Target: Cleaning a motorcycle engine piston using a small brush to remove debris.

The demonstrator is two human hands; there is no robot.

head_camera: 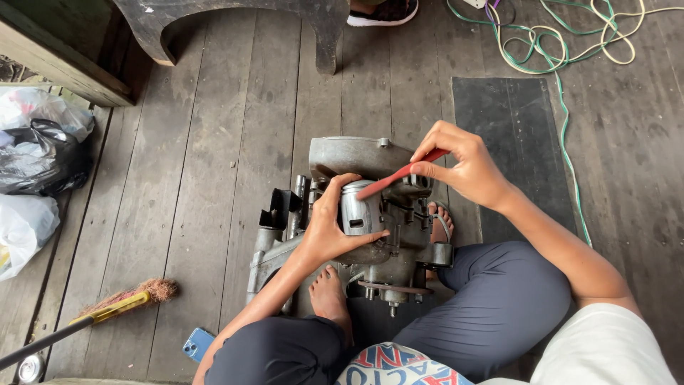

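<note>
1. The person is sitting on the plank floor (235, 107) with an engine block (356, 214) between the bare feet, and is cleaning a metal piston (360, 208) that is resting on top of it.
2. The left hand (329, 232) is cupping the piston from the near side, its fingers (340, 184) wrapping over the crown and the thumb pressing under the skirt, so the grip is closed on the piston.
3. The right hand (463, 167) is pinching the handle of a red brush (399, 176), fingers clenched on it, while the far end of the brush is lying across the piston's upper edge.
4. Judging by this, the brushing step is under way; the next stroke is calling for a steady left-hand hold and a turn of the piston to bring an unbrushed face toward the bristles.
5. Containers: plastic bags (35, 157), white and black, are lying at the left edge of the floor, bunched shut; what they are holding cannot be told.
6. A small broom (128, 299) and a blue phone (197, 344) are lying near the left knee, a dark mat (509, 128) is lying beyond the right hand, and coiled cables (563, 36) are trailing behind it.
</note>
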